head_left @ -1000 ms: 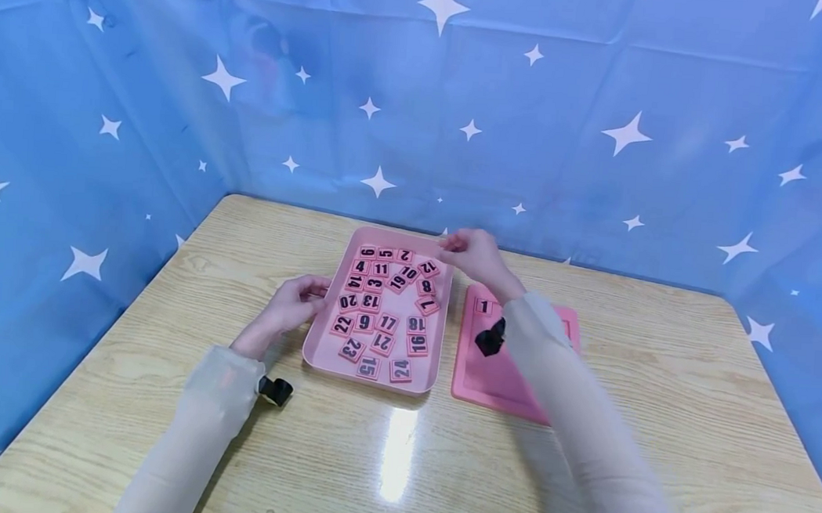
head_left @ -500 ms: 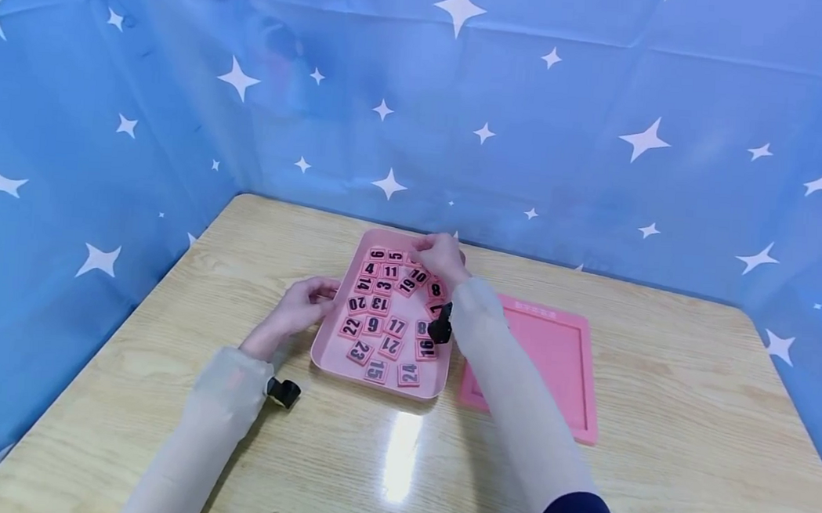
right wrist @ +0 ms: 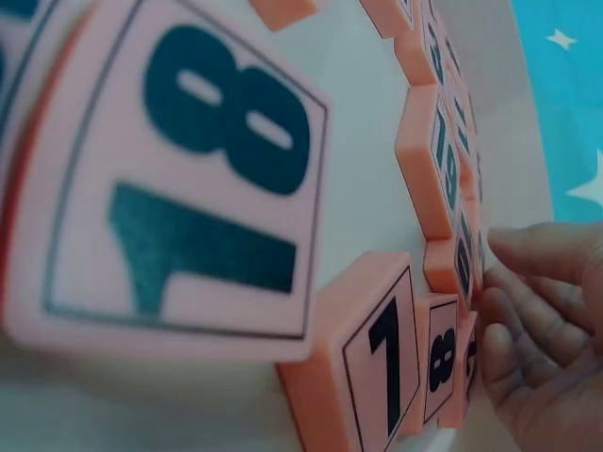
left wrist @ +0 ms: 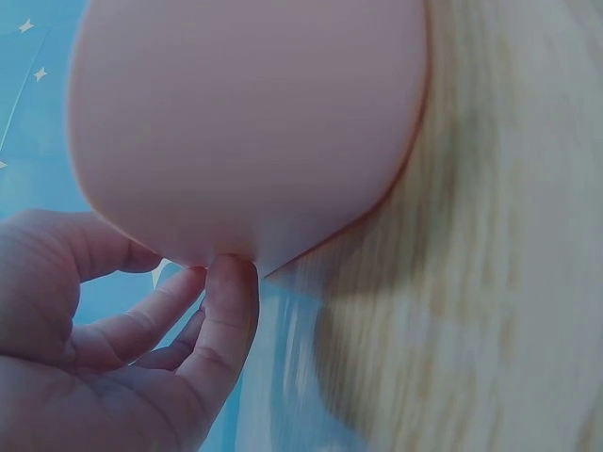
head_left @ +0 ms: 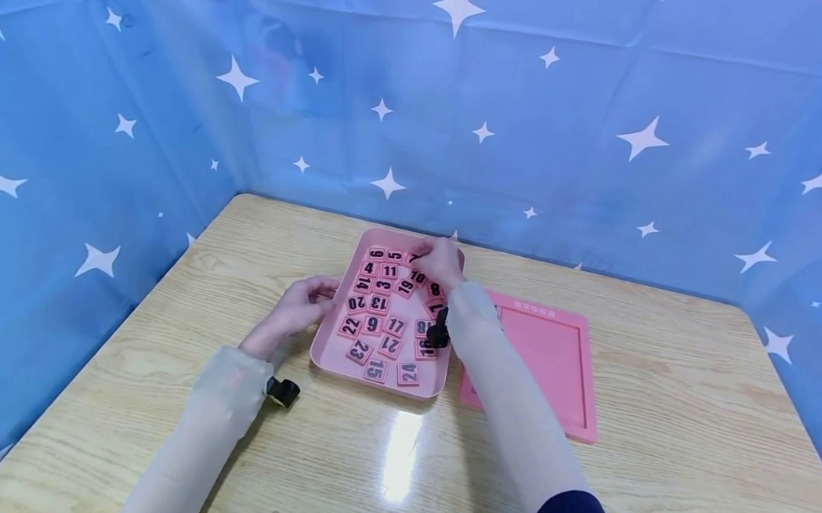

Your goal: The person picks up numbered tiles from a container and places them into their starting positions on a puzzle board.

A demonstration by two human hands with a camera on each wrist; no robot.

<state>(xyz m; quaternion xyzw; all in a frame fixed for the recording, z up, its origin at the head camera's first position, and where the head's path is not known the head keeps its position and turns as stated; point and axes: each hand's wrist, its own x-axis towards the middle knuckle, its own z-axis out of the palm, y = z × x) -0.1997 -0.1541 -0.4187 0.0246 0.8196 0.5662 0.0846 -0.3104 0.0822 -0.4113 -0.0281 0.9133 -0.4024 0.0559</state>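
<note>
A pink tray (head_left: 376, 390) of numbered tiles lies on the table. My left hand (head_left: 299, 306) holds its left side; in the left wrist view the thumb and fingertips are at the tray's rim (left wrist: 245, 122). My right hand (head_left: 440, 260) reaches over the tray's far right corner and pinches the number 2 tile (head_left: 413, 257), which is partly covered by the fingers. In the right wrist view, the right thumb and fingers (right wrist: 513, 363) are at the far tiles, beyond the 18 tile (right wrist: 188, 179) and the 7 tile (right wrist: 377, 367).
Right of the tray lies a pink framed board (head_left: 549, 359), partly under my right forearm, with a tile (head_left: 498, 312) showing at its upper left. The wooden table (head_left: 685, 399) meets a blue star-patterned curtain (head_left: 559, 140) behind and at the sides.
My right hand has moved left from the tray's far right edge onto the number 2 tile and stays there. My left hand keeps its place at the tray.
</note>
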